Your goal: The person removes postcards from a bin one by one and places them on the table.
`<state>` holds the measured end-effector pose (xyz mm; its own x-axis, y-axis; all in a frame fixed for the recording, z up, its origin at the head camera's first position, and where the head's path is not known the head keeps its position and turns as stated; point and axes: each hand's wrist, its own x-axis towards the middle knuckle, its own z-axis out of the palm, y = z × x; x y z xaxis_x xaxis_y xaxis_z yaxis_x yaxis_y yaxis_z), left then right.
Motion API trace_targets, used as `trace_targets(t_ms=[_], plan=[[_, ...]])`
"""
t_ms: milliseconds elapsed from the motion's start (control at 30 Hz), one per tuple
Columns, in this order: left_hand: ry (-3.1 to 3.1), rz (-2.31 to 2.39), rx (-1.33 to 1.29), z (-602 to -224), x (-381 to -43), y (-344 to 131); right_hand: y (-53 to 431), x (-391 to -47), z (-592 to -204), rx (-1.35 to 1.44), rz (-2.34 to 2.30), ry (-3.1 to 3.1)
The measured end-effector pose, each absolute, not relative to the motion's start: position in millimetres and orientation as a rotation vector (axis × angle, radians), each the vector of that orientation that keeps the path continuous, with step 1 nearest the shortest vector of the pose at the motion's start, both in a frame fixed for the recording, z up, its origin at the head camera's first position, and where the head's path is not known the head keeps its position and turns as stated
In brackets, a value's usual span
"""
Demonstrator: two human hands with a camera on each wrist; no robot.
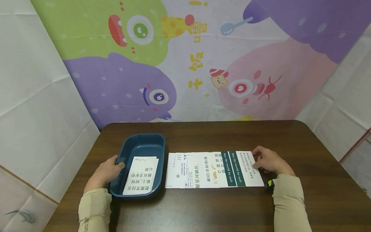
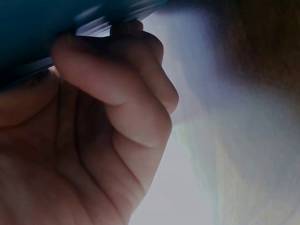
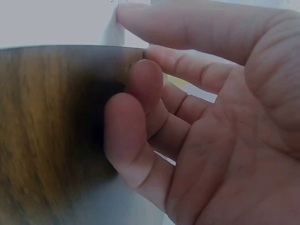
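My left hand grips the left side of a dark blue tray, its fingers curled at the wall in the left wrist view. Inside the tray lie white cards printed with dark characters, one slightly offset under another. To the right, several printed cards overlap in a row on the table. The rightmost card is white with lines of small text. At its right edge, my right hand pinches it by thumb and index finger, while the other fingers curl below, as the right wrist view shows.
The brown wooden table has rounded far corners. A small black object with a yellow mark sits by the right wrist. A cartoon-printed cloth hangs behind the table, with white cloth at both sides.
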<state>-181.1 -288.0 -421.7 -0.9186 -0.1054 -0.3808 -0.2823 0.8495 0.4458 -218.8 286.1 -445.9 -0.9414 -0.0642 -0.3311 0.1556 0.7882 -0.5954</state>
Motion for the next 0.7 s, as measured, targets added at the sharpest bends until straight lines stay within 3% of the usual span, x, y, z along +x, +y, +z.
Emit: trace_targets(t_ms=[700], plan=[[2.688,0.690,-0.304,-422.0,-182.1,-287.2,287.2,-219.6,-448.3,0.072,-0.930,2.641]])
